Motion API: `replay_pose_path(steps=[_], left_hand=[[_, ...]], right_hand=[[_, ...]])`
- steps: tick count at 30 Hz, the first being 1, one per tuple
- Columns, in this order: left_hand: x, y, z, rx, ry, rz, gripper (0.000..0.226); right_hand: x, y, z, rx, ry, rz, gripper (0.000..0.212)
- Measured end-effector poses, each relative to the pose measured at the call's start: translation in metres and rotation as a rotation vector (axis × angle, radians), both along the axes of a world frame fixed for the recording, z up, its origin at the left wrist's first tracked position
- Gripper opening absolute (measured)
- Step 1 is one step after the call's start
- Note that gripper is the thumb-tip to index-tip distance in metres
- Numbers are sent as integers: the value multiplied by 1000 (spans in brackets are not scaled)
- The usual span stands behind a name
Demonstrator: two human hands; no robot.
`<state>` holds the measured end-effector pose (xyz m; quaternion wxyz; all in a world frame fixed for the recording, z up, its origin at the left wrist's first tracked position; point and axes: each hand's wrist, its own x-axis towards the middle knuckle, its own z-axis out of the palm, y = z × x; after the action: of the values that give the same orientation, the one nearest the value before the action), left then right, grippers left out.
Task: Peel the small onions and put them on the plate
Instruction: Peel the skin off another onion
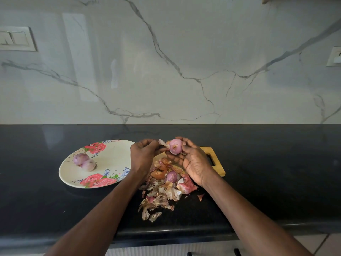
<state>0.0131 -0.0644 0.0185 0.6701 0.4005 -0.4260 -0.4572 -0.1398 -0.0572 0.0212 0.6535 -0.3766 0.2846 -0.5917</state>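
Observation:
My right hand [191, 159] holds a small pink onion [175, 146] in its fingertips above the wooden cutting board [215, 159]. My left hand [143, 155] pinches a strip of papery skin [163, 143] that still hangs from the onion's left side. Two peeled onions [84, 161] lie side by side on the floral plate [114, 157], left of my hands. Another onion [171, 176] rests among the peels below my hands.
A heap of dry onion skins [160, 193] spreads from the board onto the black counter [276, 172] toward its front edge. A marble wall rises behind the counter, with a switch plate [16, 38] at left and a socket [335, 56] at right.

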Motion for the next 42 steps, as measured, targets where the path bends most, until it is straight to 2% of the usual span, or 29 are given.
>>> replay_pose_path(steps=[11, 15, 19, 21, 23, 26, 31, 33, 42], left_hand=[[-2, 1, 1, -21, 6, 67, 18], [-3, 1, -3, -79, -146, 7, 18], [-2, 1, -3, -109, -181, -68, 19], [1, 0, -5, -132, -296, -95, 23], [2, 0, -7, -146, -403, -104, 18], [4, -1, -7, -168, -478, -78, 3], [5, -1, -8, -186, -605, -56, 10], [5, 0, -8, -206, -630, -48, 4], [4, 3, -9, -223, -783, 115, 9]], right_hand=[[2, 0, -2, -31, 58, -10, 27], [0, -3, -2, -18, 31, -31, 24], [-1, -4, -4, -10, 55, -24, 21], [-1, -3, -5, -22, 82, -16, 19], [-1, -4, -5, -31, 89, -11, 19], [-1, -5, -5, -35, 81, -12, 23], [-1, -5, -7, -62, 137, -49, 34], [-1, -6, -9, -72, 170, -65, 35], [2, -7, -15, -133, 316, -94, 42]])
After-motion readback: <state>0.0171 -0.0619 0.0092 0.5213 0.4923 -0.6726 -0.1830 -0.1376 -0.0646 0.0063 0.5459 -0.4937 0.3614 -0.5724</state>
